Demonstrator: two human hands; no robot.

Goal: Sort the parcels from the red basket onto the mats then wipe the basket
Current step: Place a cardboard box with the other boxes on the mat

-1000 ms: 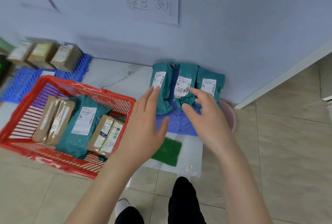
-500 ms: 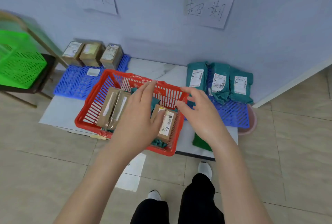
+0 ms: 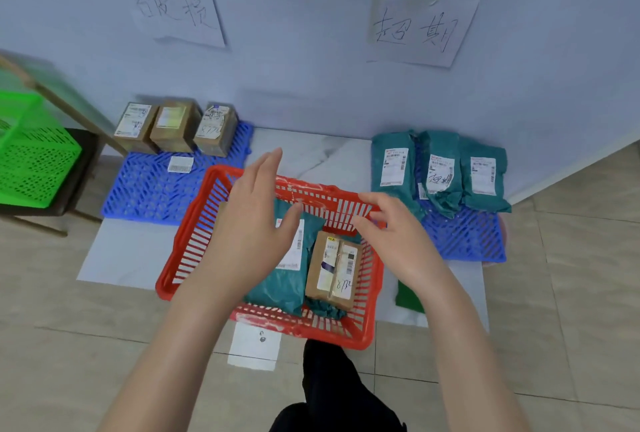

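Note:
The red basket point(image 3: 194, 248) sits on the floor in the middle. Inside lie a teal mailer bag point(image 3: 280, 289) and a brown cardboard box point(image 3: 332, 267) marked with numbers. My left hand point(image 3: 249, 224) hovers over the basket's left half with straight fingers, hiding what lies under it. My right hand point(image 3: 398, 234) is above the basket's far right rim, fingers relaxed, holding nothing. Three brown boxes point(image 3: 173, 125) stand on the left blue mat point(image 3: 149, 189). Three teal bags point(image 3: 440, 172) lie on the right blue mat point(image 3: 467, 241).
A green basket point(image 3: 31, 161) rests on a dark stool at far left. A green cloth point(image 3: 408, 296) lies right of the red basket on a white sheet. Two handwritten paper signs point(image 3: 422, 30) hang on the wall above the mats. My dark trouser leg point(image 3: 332, 390) is below the basket.
The view has swung left from the right mat to the red basket. Both hands came back from the teal bags and now hover over the basket, empty.

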